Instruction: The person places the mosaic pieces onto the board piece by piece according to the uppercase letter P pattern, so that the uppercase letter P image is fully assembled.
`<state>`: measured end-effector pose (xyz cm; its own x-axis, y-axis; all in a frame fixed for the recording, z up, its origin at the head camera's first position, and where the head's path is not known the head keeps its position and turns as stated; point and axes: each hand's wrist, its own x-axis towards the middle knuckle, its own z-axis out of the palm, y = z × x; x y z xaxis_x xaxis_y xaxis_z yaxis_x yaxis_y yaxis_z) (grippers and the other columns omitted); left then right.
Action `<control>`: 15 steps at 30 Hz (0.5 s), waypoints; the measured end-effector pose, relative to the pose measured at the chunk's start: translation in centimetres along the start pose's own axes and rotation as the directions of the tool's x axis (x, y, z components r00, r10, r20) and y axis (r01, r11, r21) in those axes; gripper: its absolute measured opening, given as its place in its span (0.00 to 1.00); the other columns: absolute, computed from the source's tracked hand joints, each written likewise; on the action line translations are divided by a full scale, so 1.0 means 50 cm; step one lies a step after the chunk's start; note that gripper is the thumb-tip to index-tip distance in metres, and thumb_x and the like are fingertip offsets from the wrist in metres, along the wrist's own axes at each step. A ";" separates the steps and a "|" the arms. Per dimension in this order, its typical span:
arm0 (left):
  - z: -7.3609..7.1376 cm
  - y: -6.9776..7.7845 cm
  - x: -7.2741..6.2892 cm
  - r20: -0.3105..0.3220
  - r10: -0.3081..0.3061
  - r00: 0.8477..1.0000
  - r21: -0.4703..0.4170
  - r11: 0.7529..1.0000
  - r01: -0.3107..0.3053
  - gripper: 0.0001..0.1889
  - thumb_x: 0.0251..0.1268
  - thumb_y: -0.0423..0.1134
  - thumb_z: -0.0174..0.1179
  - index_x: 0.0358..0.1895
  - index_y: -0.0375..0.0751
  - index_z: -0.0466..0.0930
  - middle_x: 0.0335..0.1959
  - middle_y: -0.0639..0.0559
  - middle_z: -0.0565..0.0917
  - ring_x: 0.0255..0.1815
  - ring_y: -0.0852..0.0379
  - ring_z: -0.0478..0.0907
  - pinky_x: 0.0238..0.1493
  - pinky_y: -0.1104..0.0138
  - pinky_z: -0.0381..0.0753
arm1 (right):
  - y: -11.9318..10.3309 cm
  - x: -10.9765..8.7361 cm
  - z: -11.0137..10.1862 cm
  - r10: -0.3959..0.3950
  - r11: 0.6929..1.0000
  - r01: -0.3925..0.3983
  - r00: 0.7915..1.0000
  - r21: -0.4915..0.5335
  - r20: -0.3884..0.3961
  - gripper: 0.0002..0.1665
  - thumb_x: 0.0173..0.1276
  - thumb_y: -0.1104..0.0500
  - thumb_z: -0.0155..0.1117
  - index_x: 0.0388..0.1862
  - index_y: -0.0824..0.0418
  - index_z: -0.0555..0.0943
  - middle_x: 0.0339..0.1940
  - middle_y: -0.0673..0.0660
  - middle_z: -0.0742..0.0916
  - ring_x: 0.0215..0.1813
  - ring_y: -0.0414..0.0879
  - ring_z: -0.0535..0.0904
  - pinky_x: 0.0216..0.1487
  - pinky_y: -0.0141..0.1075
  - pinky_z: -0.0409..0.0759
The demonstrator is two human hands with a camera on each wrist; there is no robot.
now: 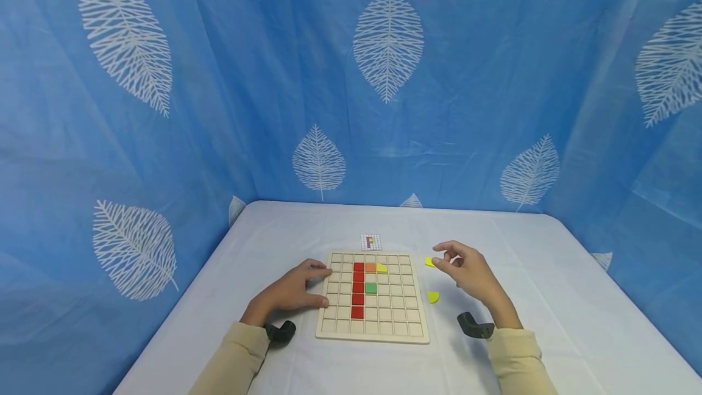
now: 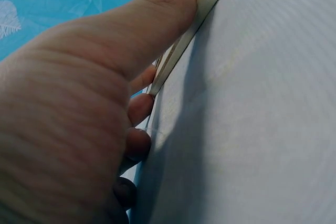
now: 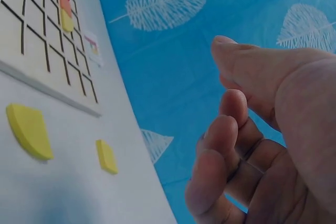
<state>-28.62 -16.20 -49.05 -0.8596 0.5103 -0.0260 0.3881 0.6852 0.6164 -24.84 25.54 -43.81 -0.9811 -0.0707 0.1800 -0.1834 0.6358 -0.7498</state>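
Note:
A pale wooden grid board (image 1: 395,308) lies on the table, with a column of red squares (image 1: 358,288), an orange square (image 1: 370,267), a green square (image 1: 371,288) and a yellow round-cornered piece (image 1: 381,268) in its cells. My left hand (image 1: 296,288) touches the board's left edge, thumb and fingers spread; in the left wrist view the thumb (image 2: 168,11) rests against the rim. My right hand (image 1: 466,270) hovers right of the board, fingers bent, nothing visible between them. Two loose yellow quarter-round pieces, a nearer one (image 1: 433,297) and a farther one (image 1: 429,262), lie on the table below it.
A small pattern card (image 1: 370,242) lies just behind the board, showing a coloured figure on a grid. White cloth covers the table (image 1: 296,233). Blue curtains (image 1: 439,157) with white leaf prints stand along the back and both sides.

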 end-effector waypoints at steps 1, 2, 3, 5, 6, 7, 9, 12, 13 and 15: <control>0.000 0.000 0.000 -0.002 0.001 1.000 -0.003 1.000 -0.001 0.42 0.53 0.64 0.72 0.72 0.55 0.71 0.70 0.50 0.68 0.71 0.47 0.67 0.69 0.46 0.71 | 0.004 0.000 0.001 0.008 1.000 -0.008 1.000 0.003 0.001 0.21 0.69 0.46 0.68 0.57 0.52 0.81 0.38 0.55 0.78 0.26 0.42 0.72 0.22 0.36 0.77; 0.000 0.001 0.000 -0.003 0.001 1.000 -0.004 1.000 -0.001 0.42 0.53 0.64 0.72 0.72 0.55 0.71 0.70 0.50 0.68 0.71 0.47 0.67 0.69 0.46 0.71 | 0.007 0.001 0.002 0.016 1.000 -0.016 1.000 0.008 0.001 0.20 0.69 0.47 0.68 0.57 0.52 0.81 0.38 0.55 0.78 0.26 0.42 0.72 0.22 0.36 0.77; 0.000 0.001 -0.001 -0.004 0.001 1.000 -0.008 1.000 -0.001 0.42 0.53 0.63 0.72 0.72 0.55 0.71 0.70 0.50 0.68 0.72 0.47 0.67 0.70 0.46 0.70 | 0.011 0.001 0.002 0.025 1.000 -0.025 1.000 0.016 0.004 0.20 0.70 0.48 0.68 0.57 0.52 0.81 0.38 0.55 0.78 0.26 0.42 0.72 0.22 0.37 0.76; 0.001 0.001 -0.001 -0.003 -0.009 1.000 -0.014 1.000 0.009 0.42 0.52 0.64 0.72 0.72 0.56 0.71 0.71 0.50 0.68 0.72 0.47 0.66 0.70 0.46 0.69 | 0.016 0.001 0.004 0.046 0.998 -0.047 0.999 0.040 0.013 0.20 0.70 0.49 0.68 0.57 0.53 0.81 0.38 0.56 0.77 0.26 0.42 0.71 0.22 0.36 0.76; 0.001 0.001 -0.002 -0.002 -0.014 1.000 -0.016 1.000 0.014 0.42 0.52 0.64 0.72 0.72 0.56 0.71 0.71 0.50 0.68 0.73 0.47 0.66 0.70 0.46 0.69 | 0.018 0.001 0.005 0.059 0.997 -0.060 0.998 0.051 0.019 0.20 0.70 0.49 0.68 0.57 0.54 0.81 0.37 0.56 0.77 0.27 0.43 0.72 0.22 0.36 0.76; 0.002 0.001 -0.002 -0.003 -0.019 1.000 -0.017 1.000 0.019 0.42 0.52 0.64 0.72 0.72 0.56 0.71 0.71 0.50 0.68 0.73 0.47 0.66 0.71 0.45 0.69 | 0.020 0.002 0.006 0.067 0.996 -0.068 0.997 0.065 0.029 0.20 0.70 0.49 0.67 0.58 0.55 0.80 0.37 0.56 0.77 0.27 0.43 0.72 0.22 0.36 0.76; 0.002 0.000 -0.002 -0.001 -0.024 1.000 -0.018 1.000 0.024 0.43 0.52 0.64 0.72 0.72 0.57 0.71 0.71 0.51 0.68 0.73 0.46 0.66 0.71 0.45 0.69 | 0.026 0.002 0.008 0.081 0.992 -0.086 0.995 0.097 0.053 0.22 0.71 0.50 0.67 0.59 0.57 0.80 0.36 0.56 0.77 0.28 0.46 0.72 0.22 0.37 0.75; 0.003 0.000 -0.002 -0.005 -0.024 1.000 -0.019 1.000 0.024 0.43 0.52 0.64 0.72 0.72 0.56 0.71 0.70 0.51 0.68 0.73 0.46 0.66 0.71 0.45 0.69 | 0.036 0.003 0.012 0.099 0.985 -0.109 0.992 0.133 0.083 0.24 0.71 0.50 0.67 0.61 0.59 0.79 0.34 0.56 0.76 0.27 0.48 0.72 0.21 0.36 0.74; 0.002 0.000 -0.002 -0.007 -0.023 1.000 -0.020 1.000 0.023 0.43 0.52 0.63 0.72 0.72 0.56 0.71 0.70 0.51 0.68 0.73 0.46 0.66 0.71 0.45 0.69 | 0.040 0.004 0.013 0.100 0.984 -0.113 0.991 0.139 0.094 0.24 0.71 0.50 0.66 0.61 0.60 0.79 0.33 0.56 0.76 0.27 0.47 0.72 0.20 0.36 0.74; 0.002 0.001 -0.002 -0.009 -0.024 1.000 -0.020 1.000 0.024 0.42 0.52 0.63 0.72 0.72 0.56 0.72 0.70 0.51 0.68 0.73 0.46 0.66 0.70 0.45 0.69 | 0.049 0.006 0.016 0.110 0.982 -0.126 0.987 0.142 0.113 0.23 0.71 0.50 0.66 0.61 0.59 0.79 0.32 0.55 0.77 0.24 0.45 0.71 0.20 0.35 0.73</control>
<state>-28.49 -16.18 -49.10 -0.8716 0.4891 -0.0338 0.3607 0.6864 0.6314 -25.64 26.45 -46.08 -0.9960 -0.0867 0.0230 -0.0653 0.5244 -0.8490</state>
